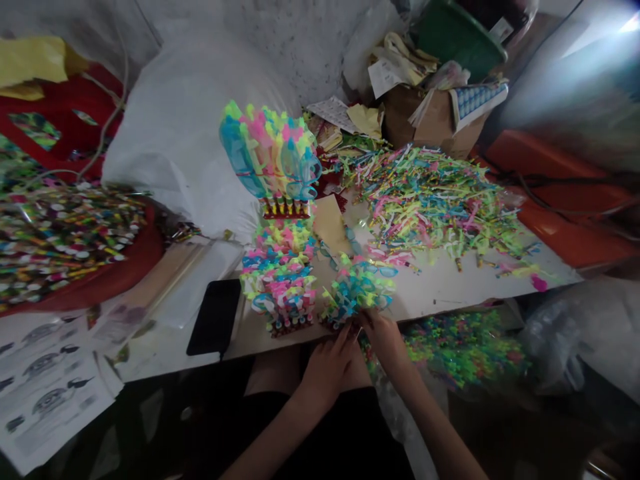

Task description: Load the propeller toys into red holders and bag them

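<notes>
At the table's front edge, my left hand [327, 363] and my right hand [383, 337] meet with their fingertips closed on a small dark red strip [354, 329]. Just behind it stands a bunch of small plastic pieces [357, 287] in blue, yellow-green and pink. To the left, several rows of similar pieces [280, 280] are packed close together. Behind those rows, a taller bundle of blue, pink and yellow plastic pieces [275, 153] stands in a dark red holder [286, 209]. My fingers partly hide the strip.
A loose heap of thin colourful sticks [435, 200] covers the table's right side. A black phone [215, 317] lies left of the rows. Further left are a red basin [145, 257] full of small sticks and printed sheets [50, 387]. A cardboard box [435, 117] stands behind.
</notes>
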A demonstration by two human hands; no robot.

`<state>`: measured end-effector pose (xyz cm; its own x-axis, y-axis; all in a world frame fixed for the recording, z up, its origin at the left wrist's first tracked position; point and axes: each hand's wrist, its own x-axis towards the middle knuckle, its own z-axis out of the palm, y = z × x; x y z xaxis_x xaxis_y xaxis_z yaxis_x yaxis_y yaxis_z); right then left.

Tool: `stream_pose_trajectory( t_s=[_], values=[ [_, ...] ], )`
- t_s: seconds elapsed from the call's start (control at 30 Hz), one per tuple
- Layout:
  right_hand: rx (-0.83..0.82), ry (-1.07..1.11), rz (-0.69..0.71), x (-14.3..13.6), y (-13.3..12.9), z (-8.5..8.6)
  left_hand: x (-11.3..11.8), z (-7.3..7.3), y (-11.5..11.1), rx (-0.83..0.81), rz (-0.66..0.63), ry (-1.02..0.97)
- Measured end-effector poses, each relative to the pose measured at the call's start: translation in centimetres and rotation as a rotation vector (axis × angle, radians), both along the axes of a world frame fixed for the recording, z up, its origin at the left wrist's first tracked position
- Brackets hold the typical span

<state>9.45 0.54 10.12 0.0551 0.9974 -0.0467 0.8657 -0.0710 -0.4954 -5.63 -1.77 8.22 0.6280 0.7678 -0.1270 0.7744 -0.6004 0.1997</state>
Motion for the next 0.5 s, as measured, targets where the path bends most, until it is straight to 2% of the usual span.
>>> stream_pose_trajectory(
  t_s=[0.23, 0.5],
  values=[
    [0.013, 0.019, 0.039, -0.4, 0.1, -0.2, 1.2, -1.1, -1.0, 0.011, 0.046, 0.068],
    [0.022, 0.004, 0.015, -0.7, -0.1, -0.5, 2.2, -1.0, -1.2, 0.041, 0.059, 0.164]
  ],
)
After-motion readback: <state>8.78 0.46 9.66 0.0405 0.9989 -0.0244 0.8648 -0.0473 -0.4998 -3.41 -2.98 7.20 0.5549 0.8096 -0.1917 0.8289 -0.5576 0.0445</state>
